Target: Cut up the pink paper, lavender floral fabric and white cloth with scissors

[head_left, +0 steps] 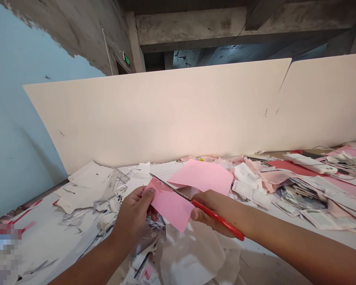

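My left hand [133,213] pinches a sheet of pink paper [169,209] between thumb and fingers. My right hand [213,209] grips a pair of red-handled scissors [192,199], whose steel blades lie across the top edge of that sheet. A second pink sheet [201,177] lies just behind, partly overlapped by the blades and the held sheet. Torn white paper scraps [184,257] are heaped under both hands, and part of the scissor handle is hidden inside my right hand.
A clear plastic set square [114,184] lies on papers left of my hands. Printed booklets [302,198] are piled to the right, with a white power strip [310,163] and tangled cables behind. A tall beige board [154,114] stands along the table's far side, beside a pale blue wall [23,118].
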A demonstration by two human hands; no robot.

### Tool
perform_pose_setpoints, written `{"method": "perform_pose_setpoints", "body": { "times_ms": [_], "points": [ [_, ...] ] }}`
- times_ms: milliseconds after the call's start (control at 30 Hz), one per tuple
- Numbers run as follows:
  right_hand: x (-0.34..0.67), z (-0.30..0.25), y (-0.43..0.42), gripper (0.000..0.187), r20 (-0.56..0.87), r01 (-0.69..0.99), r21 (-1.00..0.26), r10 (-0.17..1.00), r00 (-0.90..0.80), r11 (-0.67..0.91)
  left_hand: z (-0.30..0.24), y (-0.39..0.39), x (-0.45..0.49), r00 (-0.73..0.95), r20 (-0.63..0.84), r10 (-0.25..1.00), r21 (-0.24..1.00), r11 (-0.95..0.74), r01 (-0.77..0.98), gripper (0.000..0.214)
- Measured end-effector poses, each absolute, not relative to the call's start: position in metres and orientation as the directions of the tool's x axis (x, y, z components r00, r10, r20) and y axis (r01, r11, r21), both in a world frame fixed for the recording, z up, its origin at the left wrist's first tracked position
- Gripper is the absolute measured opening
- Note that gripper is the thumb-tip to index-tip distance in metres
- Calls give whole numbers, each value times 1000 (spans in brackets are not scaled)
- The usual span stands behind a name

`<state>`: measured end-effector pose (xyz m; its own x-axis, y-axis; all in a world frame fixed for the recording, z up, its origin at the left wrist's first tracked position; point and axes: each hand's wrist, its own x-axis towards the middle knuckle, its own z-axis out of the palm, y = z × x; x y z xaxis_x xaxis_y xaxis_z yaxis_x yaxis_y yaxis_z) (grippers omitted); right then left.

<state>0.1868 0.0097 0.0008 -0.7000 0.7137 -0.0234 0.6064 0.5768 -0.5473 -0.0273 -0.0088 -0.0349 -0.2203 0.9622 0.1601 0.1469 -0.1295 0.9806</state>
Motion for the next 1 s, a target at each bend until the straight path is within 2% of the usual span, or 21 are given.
{"method": "perform_pose_setpoints", "body": {
  "times_ms": [567,700,1000],
  "points": [
    [179,-2,8,49,-10,661,-515,767,-642,546,-37,-7,-30,-213,158,964,985,-139,104,30],
    [177,-1,7,45,-54,691,-538,798,-600,483,-37,-6,-31,-204,160,966,985,-142,102,30],
    [176,-6,12,44,-27,675,-551,798,-602,491,-37,-6,-30,-184,161,970,986,-149,75,28]
  ]
}}
